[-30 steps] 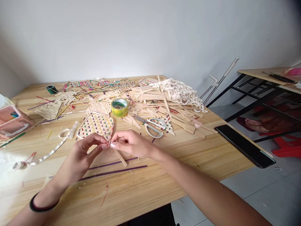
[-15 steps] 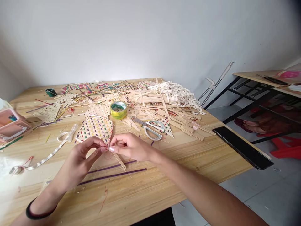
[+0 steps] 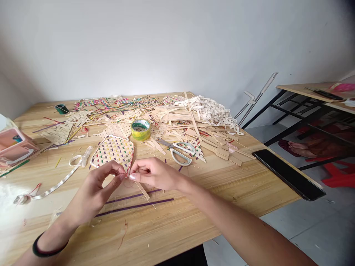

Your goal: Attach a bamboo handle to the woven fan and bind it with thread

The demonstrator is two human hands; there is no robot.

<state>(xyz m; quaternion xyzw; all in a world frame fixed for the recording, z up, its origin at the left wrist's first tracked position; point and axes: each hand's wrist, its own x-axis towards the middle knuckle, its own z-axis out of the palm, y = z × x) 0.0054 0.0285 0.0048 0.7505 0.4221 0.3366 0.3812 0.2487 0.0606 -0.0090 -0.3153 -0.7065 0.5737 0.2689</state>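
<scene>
A small woven fan (image 3: 113, 152) of pale strips with coloured bits, edged in white tape, lies tilted just beyond my hands. Red thread shows along its right edge near the lower corner. My left hand (image 3: 98, 186) is closed, thumb and forefinger pinching that corner. Right beside it, my right hand (image 3: 155, 173) is also closed in a pinch against the same edge; what sits between its fingertips is too small to make out. A flat wooden handle (image 3: 142, 190) pokes out below the fingers. White-handled scissors (image 3: 180, 151) and a tape roll (image 3: 140, 130) lie beyond.
Woven pieces and loose strips (image 3: 116, 120) cover the table's far side, with a heap of white tape (image 3: 212, 112) at right. A pink basket (image 3: 16, 146) stands left. A black phone (image 3: 288, 173) rests on the right edge. Purple strips (image 3: 135, 207) lie in front.
Both hands keep their pinch at the fan's corner with barely any shift. The whole view has moved slightly, so things appear a little further right. More red thread shows on the fan's right edge.
</scene>
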